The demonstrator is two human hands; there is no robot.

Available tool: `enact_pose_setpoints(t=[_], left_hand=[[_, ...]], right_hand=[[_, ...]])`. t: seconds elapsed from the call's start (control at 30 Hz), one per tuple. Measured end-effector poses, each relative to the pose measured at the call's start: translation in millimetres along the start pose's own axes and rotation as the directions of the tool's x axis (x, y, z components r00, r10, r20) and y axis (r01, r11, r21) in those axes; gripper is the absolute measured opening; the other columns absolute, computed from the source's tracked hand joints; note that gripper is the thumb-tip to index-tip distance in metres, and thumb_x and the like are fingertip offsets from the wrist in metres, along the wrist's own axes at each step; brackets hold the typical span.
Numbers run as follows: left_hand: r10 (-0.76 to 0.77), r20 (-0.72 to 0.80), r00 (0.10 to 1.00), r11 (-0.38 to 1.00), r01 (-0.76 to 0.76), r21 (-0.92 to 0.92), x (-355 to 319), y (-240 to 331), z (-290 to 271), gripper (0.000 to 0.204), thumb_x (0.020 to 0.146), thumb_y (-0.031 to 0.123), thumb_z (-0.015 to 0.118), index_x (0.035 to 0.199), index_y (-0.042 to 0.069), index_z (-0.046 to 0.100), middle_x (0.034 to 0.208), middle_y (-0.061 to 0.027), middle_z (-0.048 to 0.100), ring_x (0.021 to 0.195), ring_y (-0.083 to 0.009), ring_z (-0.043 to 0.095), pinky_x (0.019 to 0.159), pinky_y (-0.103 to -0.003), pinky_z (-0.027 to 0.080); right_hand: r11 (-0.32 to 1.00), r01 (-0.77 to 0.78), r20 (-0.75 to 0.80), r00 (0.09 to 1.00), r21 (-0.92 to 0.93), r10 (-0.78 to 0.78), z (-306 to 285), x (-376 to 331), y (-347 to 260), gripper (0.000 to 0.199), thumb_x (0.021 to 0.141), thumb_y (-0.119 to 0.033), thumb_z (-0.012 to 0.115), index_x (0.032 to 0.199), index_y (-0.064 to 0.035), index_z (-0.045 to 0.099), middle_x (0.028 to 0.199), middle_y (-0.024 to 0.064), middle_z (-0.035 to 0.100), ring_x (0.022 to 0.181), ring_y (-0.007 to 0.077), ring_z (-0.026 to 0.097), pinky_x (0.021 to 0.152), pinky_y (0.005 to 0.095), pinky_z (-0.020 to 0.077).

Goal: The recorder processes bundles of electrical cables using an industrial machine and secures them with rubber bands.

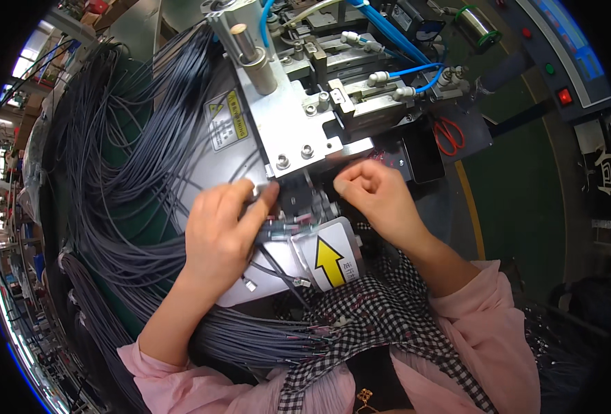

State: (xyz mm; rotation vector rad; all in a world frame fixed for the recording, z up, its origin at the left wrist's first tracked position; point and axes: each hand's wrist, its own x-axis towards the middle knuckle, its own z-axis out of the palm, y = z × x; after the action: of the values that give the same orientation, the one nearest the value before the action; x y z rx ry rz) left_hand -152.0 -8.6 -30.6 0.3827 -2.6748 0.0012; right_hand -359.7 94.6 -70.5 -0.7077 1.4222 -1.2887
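Your wires (288,228) lie just below the black block (293,198) of the machine (291,131) — midway through, it seems. Your left hand (219,231) curls beside them, whether pinching I can't tell; your right hand's (385,203) fingertips press together. Loose cables (257,339) by your apron (367,314) look unfinished.

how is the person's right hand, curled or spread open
Curled: the right hand has its fingers bent in toward the thumb, beside the metal machine. Whether anything is pinched between the fingertips cannot be told.
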Motion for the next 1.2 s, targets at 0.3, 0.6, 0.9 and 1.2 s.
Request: enact_pose_setpoints(t=[0.3, 0.6, 0.9, 1.2], left_hand=[[-0.27, 0.519, 0.811, 0.591, 0.565, -0.576, 33, 28, -27, 0.025, 0.075, -0.004, 0.061, 0.099, 0.001, 0.063, 0.071, -0.0071, 0.058, 0.058, -0.0149, 0.051, 0.054, -0.029, 0.041], [-0.447, 0.418, 0.791, 0.52, 0.61, -0.598, 43, 38, -24, 0.008, 0.084, 0.001, 0.062, 0.091, -0.001, 0.059, 0.068, 0.0014, 0.054, 0.059, -0.0046, 0.045, 0.053, -0.023, 0.038], [-0.478, 0.457, 0.75, 0.498, 0.66, -0.563, 30, 34, -18, 0.016, 0.076, -0.003, 0.065, 0.088, 0.002, 0.057, 0.067, -0.0102, 0.061, 0.06, -0.019, 0.062, 0.055, -0.028, 0.045], [-0.491, 0.409, 0.769, 0.493, 0.632, -0.597, 31, 38, -16, 0.016, 0.076, -0.004, 0.066, 0.086, 0.002, 0.055, 0.068, -0.0076, 0.062, 0.06, -0.0153, 0.061, 0.055, -0.027, 0.045]], right_hand=[[0.713, 0.64, 0.15, 0.765, -0.284, -0.627, 18, -25, -15, 0.014, 0.077, 0.001, 0.067, 0.091, -0.0005, 0.062, 0.084, 0.0068, 0.058, 0.075, 0.0143, 0.055, 0.066, 0.0244, 0.0442], [0.927, 0.374, -0.058, 0.925, -0.018, -0.375, 15, -28, -11, 0.009, 0.081, -0.003, 0.066, 0.088, -0.0005, 0.062, 0.081, 0.0025, 0.061, 0.073, 0.0088, 0.057, 0.067, 0.0218, 0.0463], [0.936, 0.325, -0.07, 0.945, 0.136, -0.319, 12, -22, -2, 0.008, 0.084, -0.004, 0.064, 0.091, 0.0, 0.063, 0.082, -0.0001, 0.065, 0.072, 0.0043, 0.057, 0.067, 0.0201, 0.0465], [0.923, 0.377, -0.107, 0.924, 0.073, -0.368, 14, -21, -5, 0.007, 0.084, -0.003, 0.064, 0.091, 0.0005, 0.064, 0.082, 0.0004, 0.065, 0.072, 0.0037, 0.057, 0.065, 0.0194, 0.0463]])
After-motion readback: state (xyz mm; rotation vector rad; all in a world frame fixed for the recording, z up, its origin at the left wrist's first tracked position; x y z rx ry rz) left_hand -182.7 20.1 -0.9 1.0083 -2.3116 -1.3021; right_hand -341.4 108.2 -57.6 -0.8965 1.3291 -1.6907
